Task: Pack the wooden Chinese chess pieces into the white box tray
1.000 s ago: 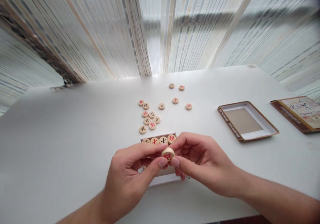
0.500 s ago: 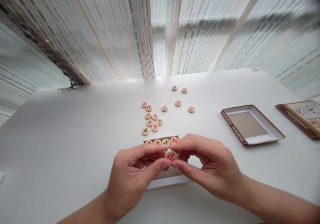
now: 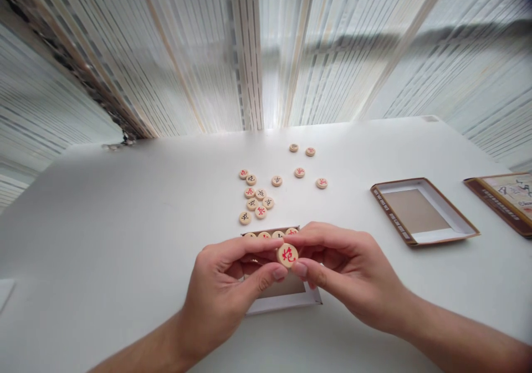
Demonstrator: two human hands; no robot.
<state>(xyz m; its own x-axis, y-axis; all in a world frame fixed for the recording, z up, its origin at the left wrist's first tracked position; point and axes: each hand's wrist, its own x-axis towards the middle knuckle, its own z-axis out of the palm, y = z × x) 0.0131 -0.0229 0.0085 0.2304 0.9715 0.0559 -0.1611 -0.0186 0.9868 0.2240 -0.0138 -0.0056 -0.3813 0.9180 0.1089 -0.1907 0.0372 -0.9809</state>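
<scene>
Between the fingertips of both hands is a round wooden Chinese chess piece (image 3: 287, 255) with a red character, its face turned toward me. My left hand (image 3: 233, 284) pinches it from the left with thumb and index finger. From the right, my right hand (image 3: 353, 276) pinches the same piece. Below and behind the hands lies a shallow open box (image 3: 282, 305), partly hidden by them. Along its far side a row of chess pieces (image 3: 264, 235) shows above my fingers. What lies in the box behind my hands is hidden.
Loose chess pieces (image 3: 260, 211) are scattered on the white table (image 3: 124, 223) beyond the box. To the right are an empty brown-rimmed box lid (image 3: 424, 212) and a printed box part (image 3: 505, 201). A striped curtain (image 3: 274, 51) hangs behind the table's far edge.
The held chess piece has been turned, so its red character now faces me more fully and upright. Both hands keep their pinch. The view has shifted slightly.
</scene>
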